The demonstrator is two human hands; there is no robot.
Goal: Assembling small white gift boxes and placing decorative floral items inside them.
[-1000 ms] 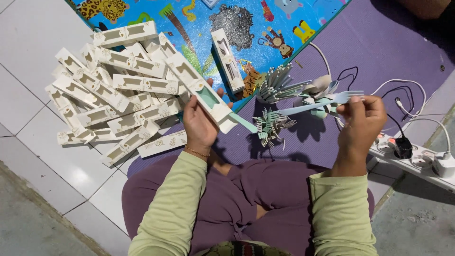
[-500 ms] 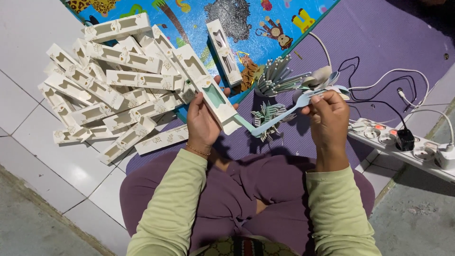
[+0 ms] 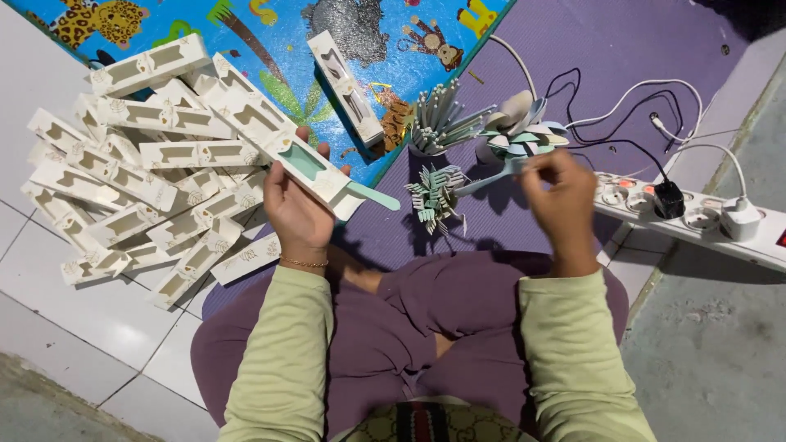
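Note:
My left hand [image 3: 296, 206] grips a long white window box [image 3: 301, 162], tilted, with a pale green utensil handle [image 3: 372, 196] sticking out of its near end. My right hand [image 3: 562, 196] is over the purple mat, its fingers pinched on the end of another pale green utensil [image 3: 490, 178], which lies beside a heap of green forks [image 3: 432, 200]. A heap of pale spoons [image 3: 517, 131] and a bundle of thin sticks [image 3: 446, 115] lie just beyond. The right hand is blurred.
Several identical white boxes [image 3: 139, 184] are piled on the tiles at my left. One box [image 3: 348, 86] lies alone on the colourful animal play mat [image 3: 246, 24]. A white power strip [image 3: 696, 217] with plugs and cables [image 3: 622, 98] lies to the right.
The right hand brought a utensil to the box, left it slotted in, then drew back right to the utensil heaps. The left hand kept holding the box.

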